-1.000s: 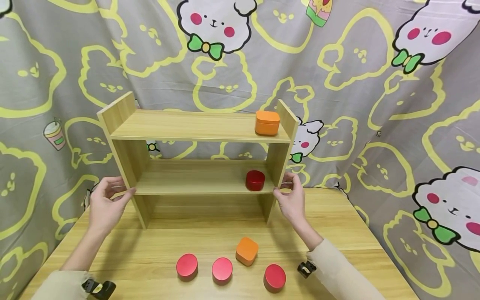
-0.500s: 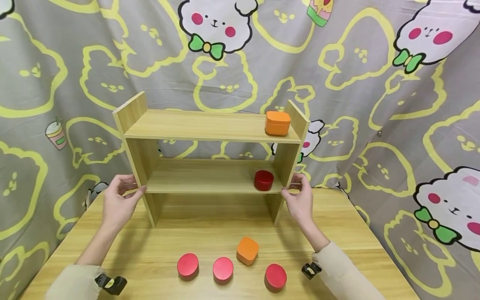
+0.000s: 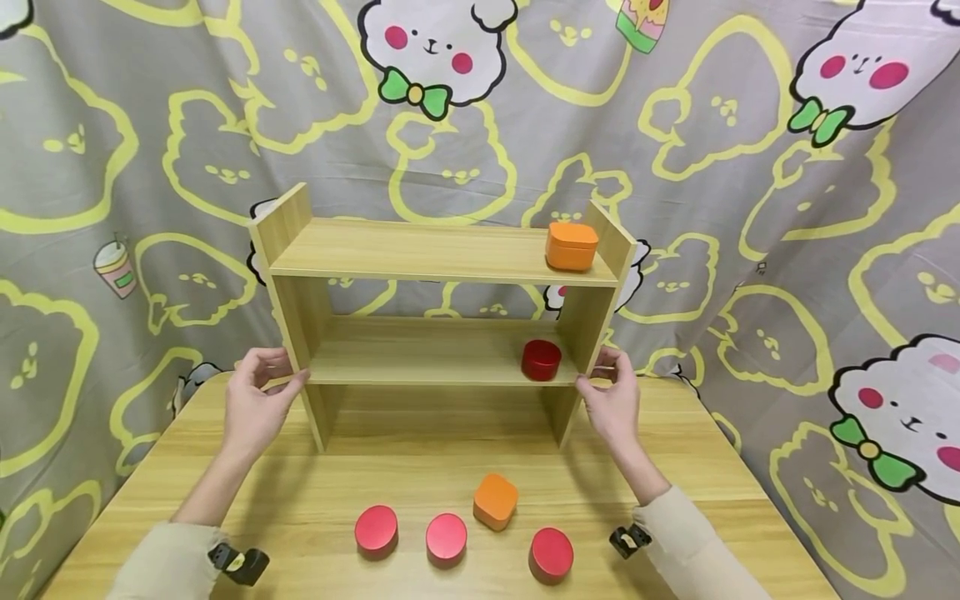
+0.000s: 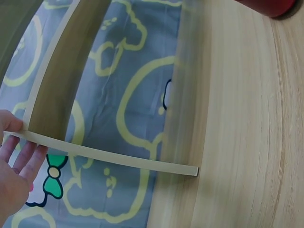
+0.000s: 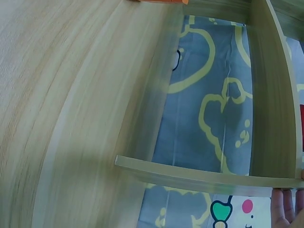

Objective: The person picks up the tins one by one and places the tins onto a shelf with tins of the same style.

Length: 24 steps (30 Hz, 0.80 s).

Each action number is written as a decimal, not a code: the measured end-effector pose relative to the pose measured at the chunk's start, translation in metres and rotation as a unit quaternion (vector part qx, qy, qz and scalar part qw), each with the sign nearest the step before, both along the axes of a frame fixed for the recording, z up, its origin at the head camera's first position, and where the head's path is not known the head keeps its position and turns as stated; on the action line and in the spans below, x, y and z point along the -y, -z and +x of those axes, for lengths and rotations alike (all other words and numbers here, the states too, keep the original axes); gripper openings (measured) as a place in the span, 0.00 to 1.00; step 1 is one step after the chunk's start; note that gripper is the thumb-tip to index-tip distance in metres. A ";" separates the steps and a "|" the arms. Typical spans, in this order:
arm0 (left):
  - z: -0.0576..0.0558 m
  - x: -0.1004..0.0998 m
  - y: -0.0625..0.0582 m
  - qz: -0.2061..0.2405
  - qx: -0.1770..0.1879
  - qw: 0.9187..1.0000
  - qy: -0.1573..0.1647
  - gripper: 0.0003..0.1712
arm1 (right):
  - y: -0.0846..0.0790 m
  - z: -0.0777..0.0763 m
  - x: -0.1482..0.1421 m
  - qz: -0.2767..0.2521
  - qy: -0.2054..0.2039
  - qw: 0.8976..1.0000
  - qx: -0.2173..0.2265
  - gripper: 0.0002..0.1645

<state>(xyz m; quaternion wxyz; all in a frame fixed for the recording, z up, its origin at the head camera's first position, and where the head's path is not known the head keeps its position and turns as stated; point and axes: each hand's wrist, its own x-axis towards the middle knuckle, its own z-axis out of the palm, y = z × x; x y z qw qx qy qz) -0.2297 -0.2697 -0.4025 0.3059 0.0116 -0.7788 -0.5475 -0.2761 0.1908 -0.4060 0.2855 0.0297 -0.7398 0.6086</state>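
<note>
A light wooden shelf unit [image 3: 442, 372] with two boards between side panels stands at the middle of the table. My left hand [image 3: 258, 400] grips its left side panel, thumb at the front edge by the lower board, fingers behind on the outer face. On the other side my right hand [image 3: 613, 400] holds the right panel the same way, at matching height. An orange box with rounded corners [image 3: 572, 247] sits at the right end of the top board. Below it, a dark red round tin [image 3: 541, 360] rests at the right of the lower board.
In front of the shelf lie several lidded pieces: a red round tin [image 3: 377, 531], a second red tin [image 3: 446, 539], a third red tin [image 3: 551, 554] and an orange rounded square box [image 3: 495, 501]. A patterned curtain [image 3: 450, 150] hangs close behind the wooden table [image 3: 720, 500].
The shelf unit has slid to the right along the table, with both hands moving along on its side panels. The orange box and red tin on its boards moved with it. The front pieces stayed put.
</note>
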 end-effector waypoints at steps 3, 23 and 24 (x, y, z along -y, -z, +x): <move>-0.001 -0.004 0.001 0.007 -0.009 1.000 0.004 0.21 | 0.000 0.000 -0.003 -0.002 0.000 1.000 -0.005 0.28; 0.001 -0.011 0.002 0.001 -0.016 1.000 0.024 0.24 | 0.000 -0.005 -0.011 -0.016 0.018 1.000 -0.011 0.23; 0.002 -0.012 0.003 0.002 -0.018 0.999 0.026 0.25 | 0.001 -0.005 -0.011 -0.016 0.015 1.000 -0.012 0.23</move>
